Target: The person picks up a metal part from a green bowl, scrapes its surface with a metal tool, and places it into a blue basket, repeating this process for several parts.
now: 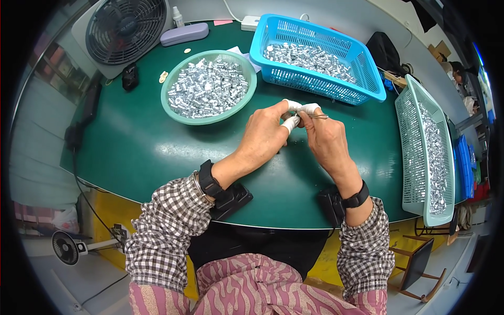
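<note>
My left hand [265, 131] and my right hand [326, 137] meet over the green table, just in front of the blue basket [320, 84]. White coverings wrap the thumb and a finger of my left hand, and a fingertip of my right. The left fingertips pinch together on something too small and hidden to make out. Between my right thumb and fingers is a thin metal tool [319, 116], its end sticking out to the right; its tip is hidden at the left fingertips. Small silver metal parts [310, 58] fill the bottom of the blue basket.
A round green basket [252, 86] heaped with silver parts stands left. At the right edge is a long pale-green basket [415, 173] of similar parts. A box fan [126, 31], purple case [185, 34] and small bottle [178, 17] are at the back left. Black wrist devices rest near the front edge.
</note>
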`<state>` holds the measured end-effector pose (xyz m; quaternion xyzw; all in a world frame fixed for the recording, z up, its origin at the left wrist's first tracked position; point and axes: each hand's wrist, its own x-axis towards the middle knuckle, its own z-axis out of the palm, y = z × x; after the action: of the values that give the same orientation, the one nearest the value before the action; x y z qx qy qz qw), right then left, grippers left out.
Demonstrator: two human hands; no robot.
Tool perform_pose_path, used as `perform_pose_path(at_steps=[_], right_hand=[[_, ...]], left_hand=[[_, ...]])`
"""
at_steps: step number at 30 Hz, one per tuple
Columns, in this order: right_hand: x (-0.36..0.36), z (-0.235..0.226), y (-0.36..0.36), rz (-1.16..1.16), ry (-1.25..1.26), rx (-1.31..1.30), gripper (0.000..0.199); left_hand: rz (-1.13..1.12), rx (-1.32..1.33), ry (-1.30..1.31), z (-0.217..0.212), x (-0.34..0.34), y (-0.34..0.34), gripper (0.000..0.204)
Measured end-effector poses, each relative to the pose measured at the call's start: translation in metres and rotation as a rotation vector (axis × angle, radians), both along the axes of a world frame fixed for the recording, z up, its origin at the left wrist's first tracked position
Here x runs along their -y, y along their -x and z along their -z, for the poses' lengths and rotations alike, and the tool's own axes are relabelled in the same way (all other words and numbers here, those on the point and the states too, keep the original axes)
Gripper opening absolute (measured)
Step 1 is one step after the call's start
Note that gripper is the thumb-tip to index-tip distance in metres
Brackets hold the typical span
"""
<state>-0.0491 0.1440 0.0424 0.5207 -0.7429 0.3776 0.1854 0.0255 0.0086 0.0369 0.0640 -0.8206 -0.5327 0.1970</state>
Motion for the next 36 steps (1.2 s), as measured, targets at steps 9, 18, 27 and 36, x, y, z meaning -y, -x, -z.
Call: perform_pose_path(at_steps=[9,18,27,36], right_hand=[[0.000,0.009,0.007,0.045,-0.090,-0.058,0.006],[-0.014,-0.010,0.000,0.074,0.218,0.323,0.012],[-0.012,-0.009,-0.004,-0.054,0.094,0.379,0.017],[-0.011,-0.002,-0.006,-0.145,0.102,0.396,0.014]], left_hand=[[0.024,0.102,-0.101,0.003,-0.001,0.001,0.020],[0.070,0.253,-0.420,-0.003,0.009,0.000,0.024],[0.214,0.221,-1.052,0.007,0.020,0.000,0.024],[0.246,0.178,-1.135,0.015,0.025,-0.001,0.024]])
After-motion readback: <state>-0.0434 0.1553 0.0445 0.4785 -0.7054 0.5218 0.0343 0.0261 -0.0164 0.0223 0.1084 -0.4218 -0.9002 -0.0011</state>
